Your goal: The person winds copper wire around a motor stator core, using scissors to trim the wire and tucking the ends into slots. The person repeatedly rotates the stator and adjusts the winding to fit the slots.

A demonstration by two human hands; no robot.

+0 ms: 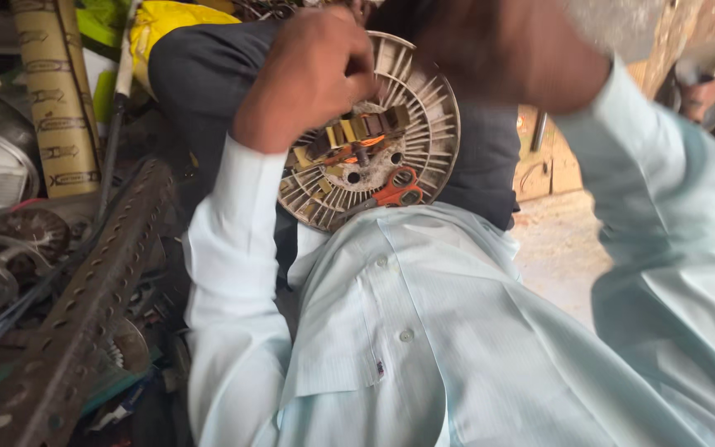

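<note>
A round, finned motor part (411, 145), cream plastic gone grimy, rests on the person's lap against dark trousers (208, 74), just above the hem of a pale blue shirt (424, 331). Its thin ribs fan out from a flat hub to the rim, and the hub has a few round holes. Across the hub sits a stack of brown and yellowish metal plates with a patch of copper-orange winding (357, 136) under it. Orange-handled scissors (395, 190) lie on the lower part of the disc, blades pointing down to the left. The left hand (312, 74) comes in from the shirt sleeve and sits over the upper left of the disc, its fingers curled shut and pressed to the winding stack; what they pinch, if anything, cannot be told. The right hand (506, 50) is a blurred shape above the upper right rim, near the disc; whether its fingers are open or closed cannot be told. To the left is a heap of scrap: a long perforated metal bar (84, 314) runs slantwise, with dark wires and round metal parts beside it, and a tan cardboard tube (55, 99) stands behind. A yellow bag (167, 21) shows at the top. To the right lies a dusty concrete floor (556, 248), with a wooden board behind it.
</note>
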